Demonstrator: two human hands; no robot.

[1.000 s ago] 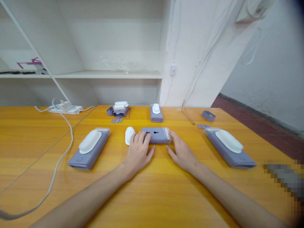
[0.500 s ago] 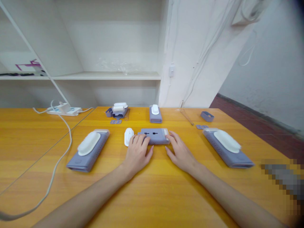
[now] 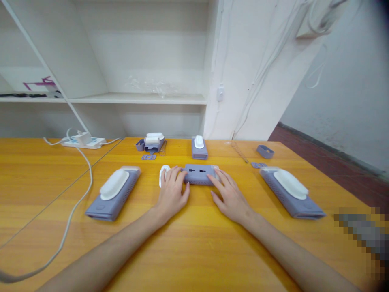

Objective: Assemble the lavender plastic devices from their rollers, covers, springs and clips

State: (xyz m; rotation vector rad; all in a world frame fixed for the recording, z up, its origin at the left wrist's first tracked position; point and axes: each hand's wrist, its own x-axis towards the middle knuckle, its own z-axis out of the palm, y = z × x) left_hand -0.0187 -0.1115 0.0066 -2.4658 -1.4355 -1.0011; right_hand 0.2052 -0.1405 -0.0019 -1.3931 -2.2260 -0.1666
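A purple-grey plastic case [image 3: 199, 175] with two dark keyhole-shaped slots lies on the table straight ahead, its long side towards me. My right hand [image 3: 232, 198] rests its outstretched fingers on the case's right end, partly covering the pale see-through end piece there. At the opposite end, my left hand [image 3: 172, 192] is spread, its index finger at the case's edge. Its outer fingers reach over a white oval piece [image 3: 162, 177], which they partly hide. Whether they press on that piece I cannot tell. Neither hand is closed round anything.
Similar cases with white oval pieces on top lie left [image 3: 112, 192], right [image 3: 291, 192] and behind [image 3: 199, 149]. An opened unit [image 3: 153, 142] stands at the back. A spring [image 3: 239, 152], a purple-grey ring [image 3: 265, 151] and flat plates [image 3: 258, 165] lie back right. A white cable [image 3: 89, 178] crosses the left side.
My left hand has moved slightly left, further over the white oval piece. The slotted case has shifted a little right, and my right fingers now lie further over its end.
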